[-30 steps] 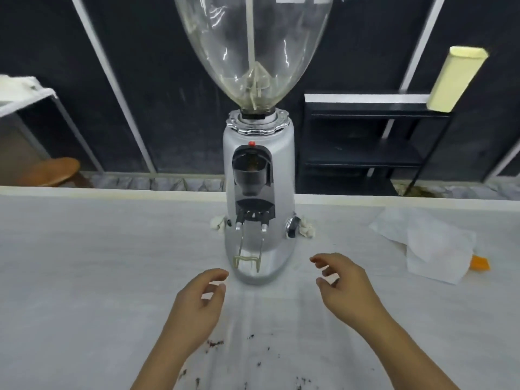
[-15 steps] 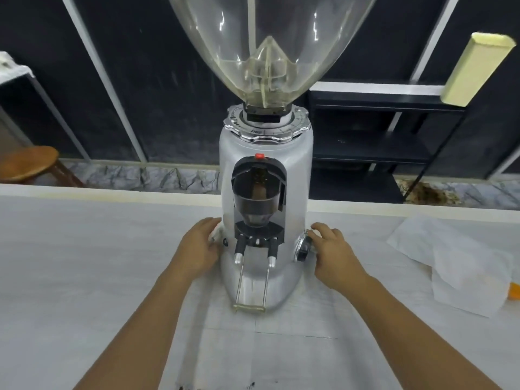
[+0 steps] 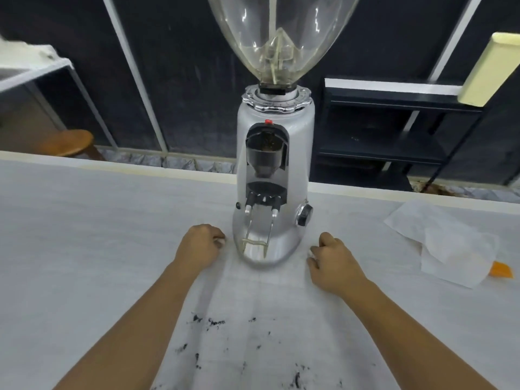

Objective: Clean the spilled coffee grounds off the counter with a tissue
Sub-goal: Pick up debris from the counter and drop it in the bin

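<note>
Dark coffee grounds [image 3: 215, 322] lie scattered on the white counter [image 3: 84, 235] near me, between my forearms. My left hand [image 3: 198, 249] rests on the counter just left of the silver grinder's base [image 3: 267, 249], its fingers curled around a small white tissue wad [image 3: 221, 243] that peeks out. My right hand [image 3: 336, 264] sits just right of the base, curled around another small white wad [image 3: 311, 253]. A flat white tissue sheet [image 3: 450, 246] lies on the counter at the far right.
The tall grinder [image 3: 274, 164] with its clear hopper [image 3: 281, 32] stands mid-counter near the far edge. A small orange object [image 3: 500, 269] lies beside the tissue sheet. Beyond the counter are a black shelf [image 3: 394, 130] and a wooden stool [image 3: 69, 142].
Both hands reached to the white wads at the grinder's sides, closed on them and drew back toward me along the base. The view shifted, so the grounds show again.
</note>
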